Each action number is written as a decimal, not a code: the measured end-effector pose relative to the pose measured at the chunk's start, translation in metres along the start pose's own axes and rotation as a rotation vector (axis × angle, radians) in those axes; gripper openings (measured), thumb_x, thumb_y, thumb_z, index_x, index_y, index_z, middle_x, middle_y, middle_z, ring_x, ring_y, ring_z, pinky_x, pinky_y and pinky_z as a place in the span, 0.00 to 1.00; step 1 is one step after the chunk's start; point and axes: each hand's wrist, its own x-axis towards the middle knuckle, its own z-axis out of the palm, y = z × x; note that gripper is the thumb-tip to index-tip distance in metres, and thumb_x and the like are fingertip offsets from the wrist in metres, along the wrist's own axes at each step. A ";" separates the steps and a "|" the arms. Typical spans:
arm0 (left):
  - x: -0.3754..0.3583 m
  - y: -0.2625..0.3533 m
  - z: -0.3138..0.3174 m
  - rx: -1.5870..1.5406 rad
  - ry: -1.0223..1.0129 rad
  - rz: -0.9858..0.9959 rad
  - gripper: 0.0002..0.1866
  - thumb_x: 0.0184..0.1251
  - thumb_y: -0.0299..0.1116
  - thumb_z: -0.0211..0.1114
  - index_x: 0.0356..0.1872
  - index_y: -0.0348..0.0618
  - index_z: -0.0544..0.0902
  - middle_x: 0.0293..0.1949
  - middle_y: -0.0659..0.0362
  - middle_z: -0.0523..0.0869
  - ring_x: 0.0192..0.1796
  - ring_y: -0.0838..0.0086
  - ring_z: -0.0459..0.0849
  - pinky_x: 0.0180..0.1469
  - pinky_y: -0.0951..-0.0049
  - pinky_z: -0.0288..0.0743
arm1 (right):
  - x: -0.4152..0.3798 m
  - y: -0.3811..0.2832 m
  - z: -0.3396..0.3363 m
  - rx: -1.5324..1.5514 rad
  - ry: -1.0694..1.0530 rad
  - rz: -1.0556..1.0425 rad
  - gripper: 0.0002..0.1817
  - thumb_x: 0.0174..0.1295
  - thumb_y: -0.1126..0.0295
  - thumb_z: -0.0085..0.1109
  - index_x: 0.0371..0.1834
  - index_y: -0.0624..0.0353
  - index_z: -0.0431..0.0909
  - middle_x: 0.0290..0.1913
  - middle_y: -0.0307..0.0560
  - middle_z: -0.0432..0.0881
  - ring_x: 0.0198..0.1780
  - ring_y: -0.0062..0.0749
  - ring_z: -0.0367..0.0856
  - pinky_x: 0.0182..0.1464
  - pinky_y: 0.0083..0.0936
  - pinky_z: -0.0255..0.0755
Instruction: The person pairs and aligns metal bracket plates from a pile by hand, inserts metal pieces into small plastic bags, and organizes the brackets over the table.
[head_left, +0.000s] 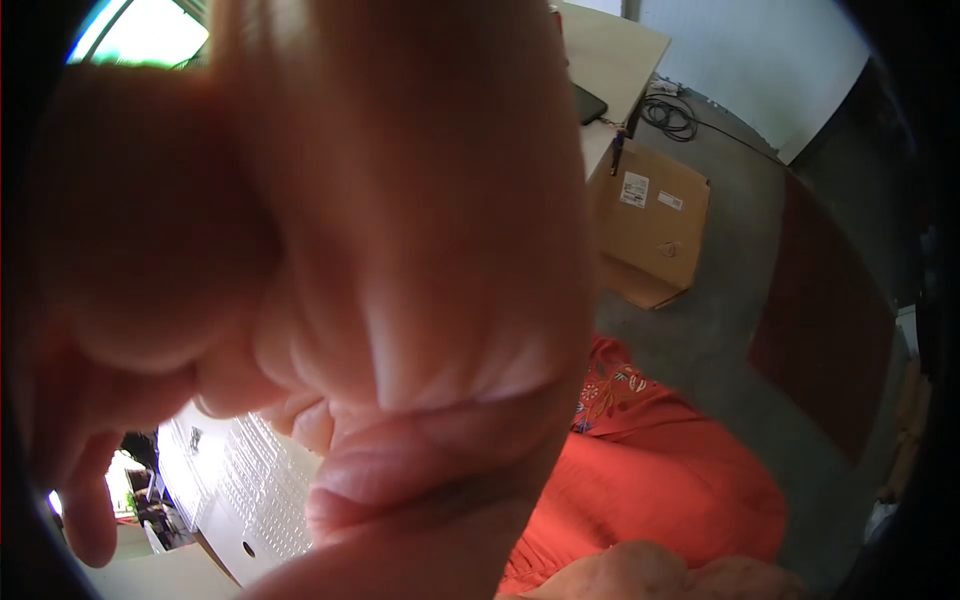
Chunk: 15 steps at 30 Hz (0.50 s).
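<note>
A large blurred hand (420, 240) blocked most of the view, fingers partly curled; I couldn't tell whether it held anything. Beyond its fingers lay a pale, ridged panel (250, 490). A cardboard box (660, 225) stood near coiled cable (670, 118) and red cloth (660, 490).

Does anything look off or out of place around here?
Mainly the view: a hand close to the camera blocks much of it. Beyond, a black cable lies loosely coiled on the floor. No spill shows.
</note>
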 end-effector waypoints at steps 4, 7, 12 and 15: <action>-0.011 0.000 0.016 0.028 0.005 0.012 0.20 0.75 0.28 0.63 0.66 0.38 0.75 0.46 0.55 0.85 0.37 0.76 0.82 0.42 0.79 0.75 | 0.005 -0.044 -0.024 -0.033 0.065 -0.123 0.43 0.61 0.54 0.51 0.79 0.58 0.51 0.73 0.59 0.65 0.60 0.42 0.79 0.56 0.35 0.78; -0.017 0.001 0.026 0.036 0.002 0.030 0.18 0.75 0.27 0.63 0.63 0.38 0.76 0.42 0.56 0.86 0.36 0.77 0.82 0.39 0.80 0.74 | 0.017 -0.052 -0.021 -0.062 0.096 -0.218 0.41 0.62 0.59 0.51 0.79 0.60 0.53 0.72 0.59 0.66 0.58 0.41 0.80 0.54 0.33 0.78; -0.022 0.002 0.034 0.066 0.052 0.079 0.14 0.75 0.26 0.62 0.58 0.40 0.78 0.35 0.59 0.86 0.33 0.80 0.82 0.33 0.81 0.72 | 0.018 -0.056 -0.011 -0.045 0.157 -0.386 0.37 0.64 0.67 0.52 0.77 0.62 0.55 0.71 0.57 0.68 0.55 0.39 0.82 0.52 0.30 0.79; -0.018 -0.016 0.022 0.070 0.067 0.098 0.12 0.75 0.25 0.62 0.56 0.39 0.78 0.34 0.60 0.85 0.32 0.81 0.80 0.33 0.81 0.71 | 0.016 -0.101 -0.035 -0.034 0.213 -0.464 0.35 0.66 0.72 0.52 0.77 0.64 0.56 0.70 0.57 0.69 0.53 0.37 0.83 0.51 0.29 0.79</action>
